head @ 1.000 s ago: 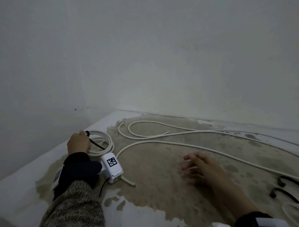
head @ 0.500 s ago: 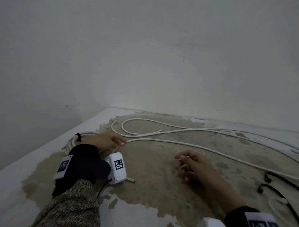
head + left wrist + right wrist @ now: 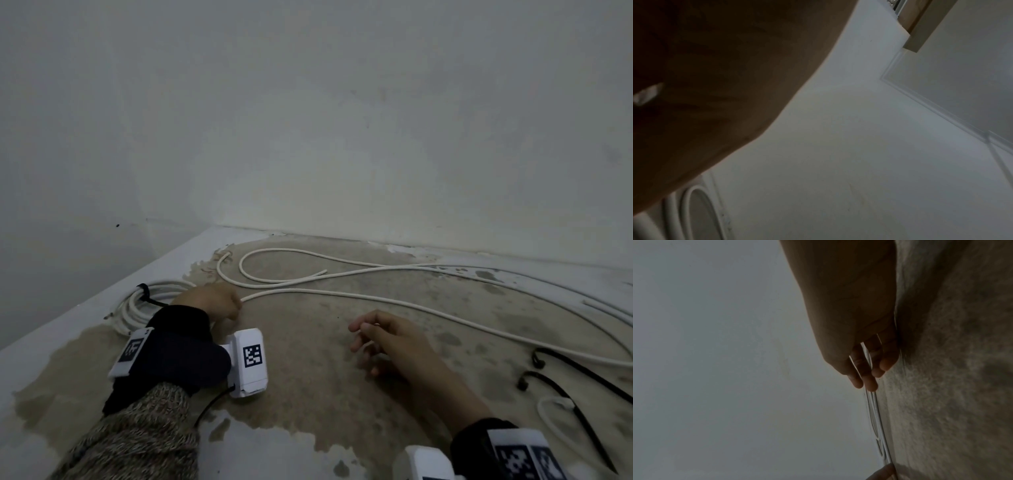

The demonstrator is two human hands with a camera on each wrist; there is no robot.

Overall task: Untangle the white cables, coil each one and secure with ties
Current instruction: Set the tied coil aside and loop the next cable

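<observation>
Pinching the thin round white cable (image 3: 342,294) with the left hand (image 3: 209,301), right hand (image 3: 387,342) resting loosely curled, empty, on the rough mottled tabletop (image 3: 308,377).

White cables (image 3: 394,301); black ties (image 3: 579,368); mottled tan floor (image 3: 308,377); grey-flecked knit sleeve (image 3: 137,442); black-white checker tags (image 3: 253,354).

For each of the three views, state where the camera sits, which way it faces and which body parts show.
Head: worn high, looks forward and down at the worn floor, loose white cables, coiled cable; left hand and right hand show.
Left wrist: low, looks up the wall; blurred left hand.
Right wrist: near the floor, along the right hand at cables.
Shared: loose white cables, head and right wrist.
</observation>
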